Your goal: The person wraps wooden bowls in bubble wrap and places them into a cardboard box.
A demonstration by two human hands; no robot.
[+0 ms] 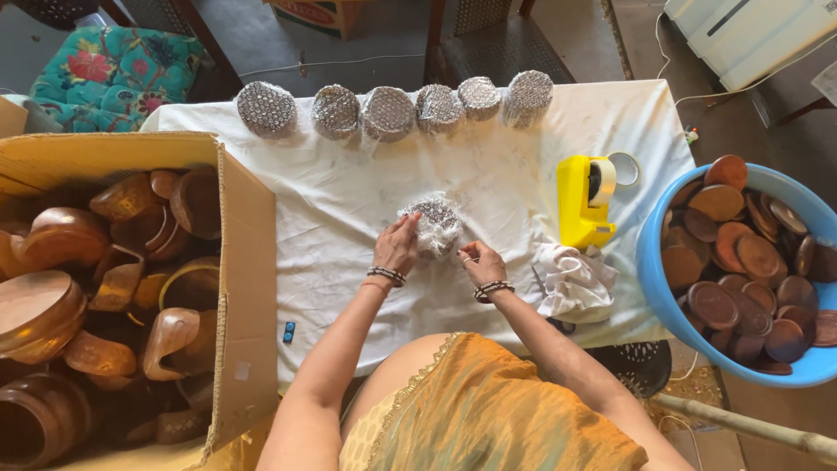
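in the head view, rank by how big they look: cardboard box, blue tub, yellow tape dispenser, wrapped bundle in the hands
1. cardboard box
2. blue tub
3. yellow tape dispenser
4. wrapped bundle, though it looks close to the dispenser and hands partly cover it

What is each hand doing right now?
Left hand: closed on the bubble-wrapped bundle.
Right hand: fingers curled beside the bundle; contact cannot be told.

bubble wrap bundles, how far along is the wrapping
Done: six wrapped bundles line the far edge of the table. In hand: the left hand and right hand press on a seventh bundle. Left: the cardboard box of wooden cups and the blue tub of wooden lids are full.
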